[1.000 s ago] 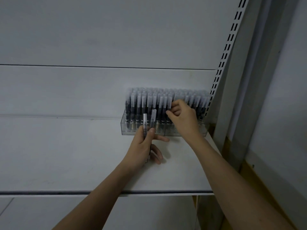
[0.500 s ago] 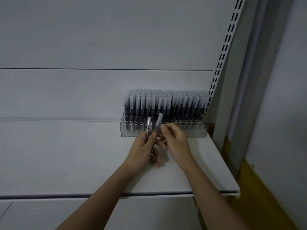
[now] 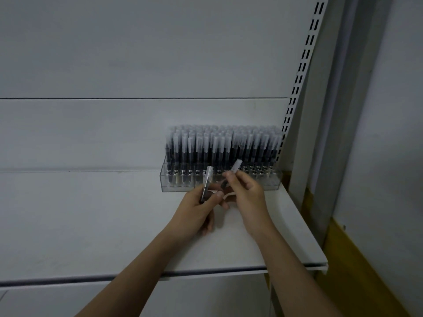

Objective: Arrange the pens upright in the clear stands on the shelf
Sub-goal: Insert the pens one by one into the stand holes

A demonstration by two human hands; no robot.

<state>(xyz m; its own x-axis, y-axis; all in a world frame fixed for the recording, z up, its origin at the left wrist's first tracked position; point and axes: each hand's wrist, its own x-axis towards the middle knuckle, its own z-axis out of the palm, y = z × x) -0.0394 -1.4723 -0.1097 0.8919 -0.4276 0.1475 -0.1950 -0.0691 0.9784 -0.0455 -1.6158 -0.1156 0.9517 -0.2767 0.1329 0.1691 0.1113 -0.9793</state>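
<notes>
- Clear plastic stand (image 3: pixel 219 183) sits at the back right of a white shelf (image 3: pixel 91 225), against the back panel (image 3: pixel 137 53) and just beside the slotted upright (image 3: pixel 304 65) on the right.
- Head view: stand is packed with rows of pens (image 3: pixel 224 145), dark barrels, frosted caps up, all upright or nearly so.
- Left hand (image 3: pixel 196 213) hovers just in front of the stand, fingers curled round one pen (image 3: pixel 207 181); the pen stands nearly upright, cap on top, its cap overlapping the stand's front wall in this view.
- Right hand (image 3: pixel 247 197) is beside the left, fingertips close together; thumb and fingers pinch a second pen (image 3: pixel 235 167) low on the barrel.
- Second pen is tilted, cap leaning up and to the right, in front of the stand's middle section.
- Cannot tell whether either held pen touches the stand.
- Both forearms reach in from the bottom edge, over the shelf's front lip.
- Right of the upright: pale wall (image 3: pixel 389 133) with a yellow-brown strip (image 3: pixel 357 259) lower down.
</notes>
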